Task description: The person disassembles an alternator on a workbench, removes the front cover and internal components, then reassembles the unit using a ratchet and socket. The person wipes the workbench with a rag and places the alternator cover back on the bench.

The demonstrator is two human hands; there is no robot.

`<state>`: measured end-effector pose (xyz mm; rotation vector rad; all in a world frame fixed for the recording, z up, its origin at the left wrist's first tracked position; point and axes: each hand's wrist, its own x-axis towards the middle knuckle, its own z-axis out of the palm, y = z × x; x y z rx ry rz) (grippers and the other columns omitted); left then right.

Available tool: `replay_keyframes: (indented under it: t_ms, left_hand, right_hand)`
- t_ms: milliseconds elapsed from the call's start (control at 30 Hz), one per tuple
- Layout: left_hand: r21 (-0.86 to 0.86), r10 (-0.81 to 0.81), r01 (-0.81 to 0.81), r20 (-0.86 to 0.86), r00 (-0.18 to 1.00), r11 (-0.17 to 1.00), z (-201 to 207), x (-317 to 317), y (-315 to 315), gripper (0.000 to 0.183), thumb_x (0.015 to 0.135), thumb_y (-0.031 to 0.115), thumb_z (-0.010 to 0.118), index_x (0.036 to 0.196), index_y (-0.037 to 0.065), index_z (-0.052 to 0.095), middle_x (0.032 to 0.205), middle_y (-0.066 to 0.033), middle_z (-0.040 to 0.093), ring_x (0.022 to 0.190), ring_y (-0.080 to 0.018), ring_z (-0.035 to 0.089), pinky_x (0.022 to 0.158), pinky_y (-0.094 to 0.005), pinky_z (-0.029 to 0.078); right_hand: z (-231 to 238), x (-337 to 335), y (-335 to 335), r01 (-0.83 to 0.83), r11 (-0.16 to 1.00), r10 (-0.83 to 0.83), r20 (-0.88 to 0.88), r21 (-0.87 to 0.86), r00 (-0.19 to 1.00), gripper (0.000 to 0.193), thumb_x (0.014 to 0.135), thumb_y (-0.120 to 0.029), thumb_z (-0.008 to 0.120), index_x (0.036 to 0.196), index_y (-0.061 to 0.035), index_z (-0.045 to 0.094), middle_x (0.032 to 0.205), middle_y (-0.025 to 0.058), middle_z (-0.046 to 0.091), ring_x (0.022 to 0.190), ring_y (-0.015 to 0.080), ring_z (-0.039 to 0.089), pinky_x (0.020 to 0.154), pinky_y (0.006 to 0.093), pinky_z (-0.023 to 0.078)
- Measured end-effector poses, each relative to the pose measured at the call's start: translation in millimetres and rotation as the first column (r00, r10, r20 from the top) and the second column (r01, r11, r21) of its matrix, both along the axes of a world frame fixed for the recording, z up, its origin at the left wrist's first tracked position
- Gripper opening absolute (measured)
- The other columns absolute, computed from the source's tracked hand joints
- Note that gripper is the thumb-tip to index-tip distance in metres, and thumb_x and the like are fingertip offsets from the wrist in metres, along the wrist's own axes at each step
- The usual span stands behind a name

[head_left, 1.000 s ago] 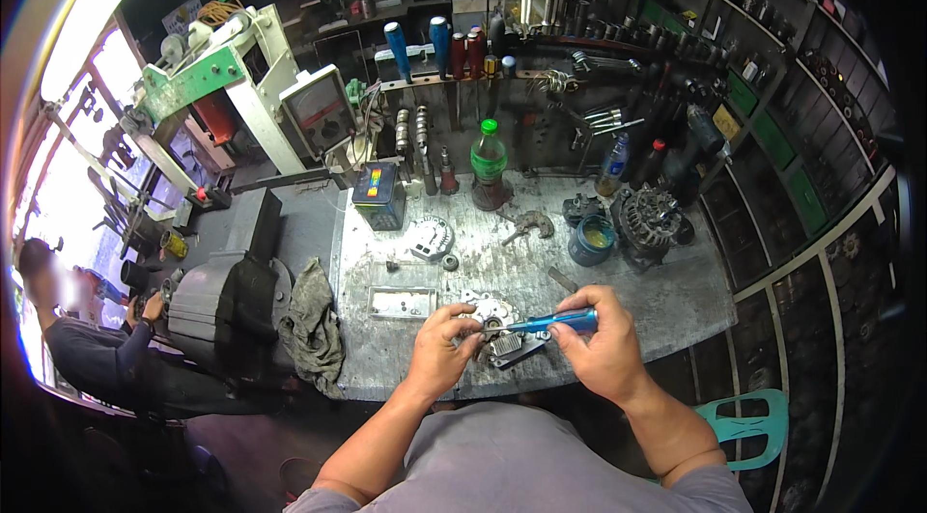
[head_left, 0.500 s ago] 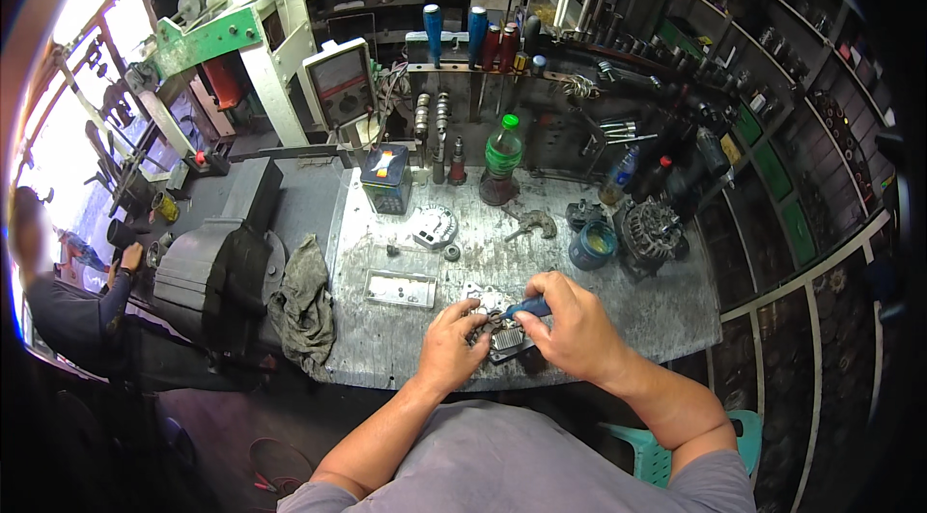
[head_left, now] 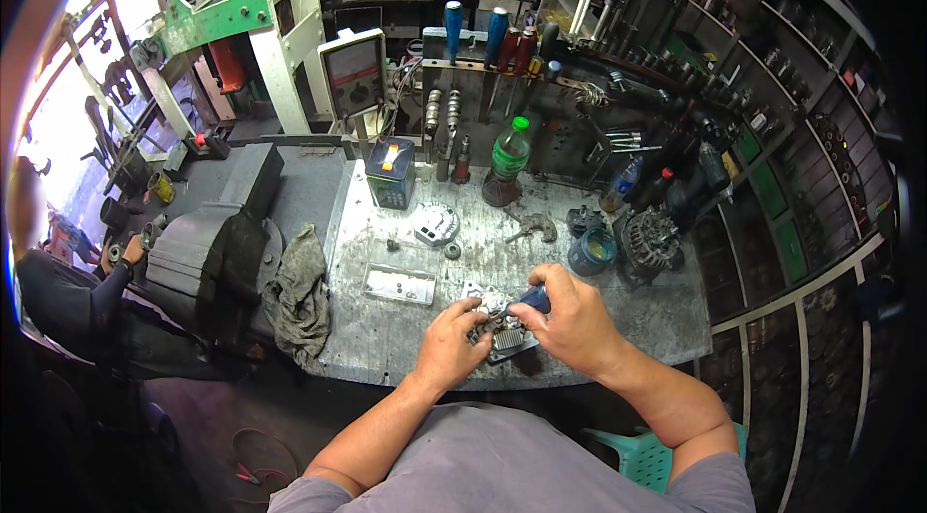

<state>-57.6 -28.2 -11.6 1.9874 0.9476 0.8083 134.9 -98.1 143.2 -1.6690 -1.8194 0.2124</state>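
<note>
My right hand (head_left: 583, 325) is closed round the blue handle of a screwdriver (head_left: 531, 299). Its shaft slants down to the left onto a metal part with cooling fins (head_left: 508, 339), which lies near the bench's front edge. Against the left side of that part, my left hand (head_left: 450, 343) has thumb and fingers pinched together, steadying it. The screwdriver's tip is hard to make out between the fingers. A clear plastic box (head_left: 400, 283) with small bits in it lies left of my hands. Behind the box are a round silver cover (head_left: 435, 223) and a small ring (head_left: 452, 250).
On the metal bench (head_left: 618, 330) stand a green-capped bottle (head_left: 509, 161), a dark tin (head_left: 390, 175), a blue tub (head_left: 591, 250) and an alternator (head_left: 647, 238). A grey rag (head_left: 299, 301) hangs by a bulky machine (head_left: 198, 257). Another person (head_left: 72, 301) works at far left.
My view has shifted slightly. The right hand has turned a little about the screwdriver handle, while the left stays at the finned part. The other person's hands have moved.
</note>
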Motion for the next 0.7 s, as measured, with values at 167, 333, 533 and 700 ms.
replay_keyframes:
  t_ms: [167, 333, 533, 700]
  left_hand:
    - [-0.013, -0.003, 0.003, 0.033, 0.999, 1.0, -2, -4, 5, 0.035, 0.091, 0.017, 0.091, 0.122, 0.004, 0.081, 0.144, -0.014, 0.075, 0.131, -0.0371, 0.074, 0.111, -0.0449, 0.061]
    - [-0.033, -0.057, 0.057, 0.018, 0.998, 0.998, -1, -9, 9, 0.034, 0.091, 0.019, 0.091, 0.121, 0.006, 0.083, 0.144, -0.0129, 0.074, 0.129, -0.0359, 0.075, 0.109, -0.0441, 0.062]
    - [-0.027, -0.06, 0.059, -0.02, 0.998, 0.998, -2, -7, 10, 0.032, 0.092, 0.023, 0.09, 0.12, 0.008, 0.083, 0.145, -0.0118, 0.072, 0.133, -0.0347, 0.072, 0.111, -0.046, 0.06]
    - [-0.005, -0.069, 0.068, -0.042, 0.997, 0.998, -2, -6, 11, 0.034, 0.091, 0.022, 0.089, 0.121, 0.009, 0.081, 0.143, -0.012, 0.071, 0.133, -0.0361, 0.069, 0.111, -0.0476, 0.059]
  right_hand:
    - [7, 0, 3, -0.028, 0.998, 0.029, 0.025, -0.056, 0.999, 0.045, 0.096, -0.016, 0.092, 0.128, -0.0009, 0.063, 0.109, 0.0225, 0.076, 0.092, 0.0456, 0.078, 0.077, 0.0501, 0.063]
    - [23, 9, 14, -0.282, 0.95, 0.289, 0.039, -0.133, 0.956, 0.041, 0.097, -0.014, 0.091, 0.126, -0.0016, 0.064, 0.108, 0.0214, 0.076, 0.092, 0.0452, 0.078, 0.075, 0.0511, 0.062]
    - [26, -10, 15, -0.035, 0.985, 0.065, 0.175, -0.169, 0.982, 0.043, 0.094, -0.02, 0.095, 0.121, -0.0021, 0.067, 0.093, 0.0196, 0.077, 0.084, 0.0432, 0.079, 0.075, 0.0495, 0.062]
    - [37, -10, 20, -0.048, 0.965, 0.095, 0.173, -0.256, 0.98, 0.042, 0.098, -0.03, 0.091, 0.116, -0.0024, 0.064, 0.089, 0.0209, 0.078, 0.086, 0.0454, 0.08, 0.071, 0.0518, 0.062]
